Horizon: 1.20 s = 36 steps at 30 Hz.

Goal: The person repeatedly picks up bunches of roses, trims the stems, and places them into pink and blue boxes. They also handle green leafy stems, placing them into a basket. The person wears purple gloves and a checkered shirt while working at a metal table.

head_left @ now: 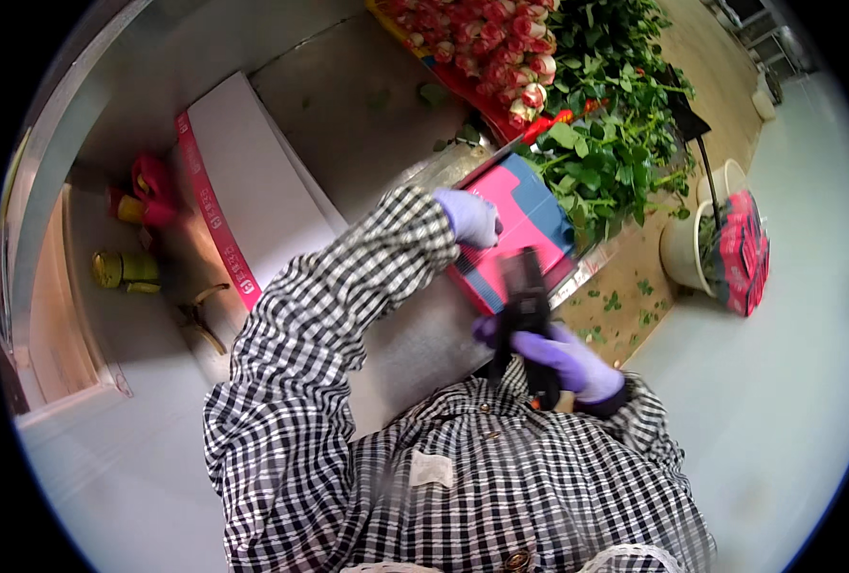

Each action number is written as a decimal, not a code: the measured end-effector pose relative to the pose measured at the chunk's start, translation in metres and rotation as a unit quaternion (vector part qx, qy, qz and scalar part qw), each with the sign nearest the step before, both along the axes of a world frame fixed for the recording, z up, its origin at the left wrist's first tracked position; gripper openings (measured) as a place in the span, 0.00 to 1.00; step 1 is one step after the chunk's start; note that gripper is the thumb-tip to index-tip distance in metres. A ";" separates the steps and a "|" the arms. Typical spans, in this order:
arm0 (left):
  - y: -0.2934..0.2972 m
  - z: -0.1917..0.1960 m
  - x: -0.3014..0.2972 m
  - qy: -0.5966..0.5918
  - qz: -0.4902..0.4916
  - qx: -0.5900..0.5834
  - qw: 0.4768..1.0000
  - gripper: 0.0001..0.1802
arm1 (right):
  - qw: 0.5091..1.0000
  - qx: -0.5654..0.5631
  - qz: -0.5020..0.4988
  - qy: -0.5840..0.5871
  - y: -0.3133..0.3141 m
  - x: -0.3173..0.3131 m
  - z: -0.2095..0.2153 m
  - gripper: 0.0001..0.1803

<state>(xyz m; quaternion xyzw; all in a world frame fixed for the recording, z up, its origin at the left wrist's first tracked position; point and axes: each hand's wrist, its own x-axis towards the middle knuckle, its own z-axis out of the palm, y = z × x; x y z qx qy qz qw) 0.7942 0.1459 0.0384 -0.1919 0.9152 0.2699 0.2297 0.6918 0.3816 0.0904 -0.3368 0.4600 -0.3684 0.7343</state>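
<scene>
My left hand [469, 218], in a light purple glove, is closed at the near left side of a pink and blue cardboard wrap [530, 215]; its fingertips are partly hidden. My right hand [577, 365], also gloved in purple, grips a black hand stapler [525, 291], somewhat blurred, whose head points up toward the wrap's near edge. Whether it touches the cardboard I cannot tell. Leafy rose stems [606, 172] lie just beyond the wrap on the right.
Pink and white roses [491, 43] are bunched at the back. To the left, a white cardboard sheet [262, 172] with a pink border lies on the metal table [348, 86]. Beyond it are a yellow-green roll [124, 270] and a pink object [157, 186]. White buckets [684, 256] stand at right.
</scene>
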 end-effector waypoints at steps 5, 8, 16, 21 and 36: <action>0.006 0.016 -0.016 -0.026 -0.012 -0.003 1.000 0.26 | 0.988 0.077 -0.093 0.096 0.003 0.037 -0.126 0.21; 0.007 0.009 -0.011 -0.022 -0.003 -0.020 1.000 0.25 | 0.979 0.041 -0.180 0.090 -0.016 0.068 -0.144 0.20; 0.013 0.004 0.014 0.075 0.029 0.040 0.996 0.28 | 0.973 0.000 -0.127 0.194 -0.010 0.064 -0.133 0.24; 0.073 -0.042 0.082 0.279 0.418 0.300 0.811 0.19 | 0.875 -0.209 0.010 0.437 0.096 -0.057 -0.101 0.32; 0.167 0.180 -0.108 0.569 0.606 -0.030 0.554 0.08 | 0.964 0.061 0.154 0.210 -0.130 -0.382 -0.157 0.23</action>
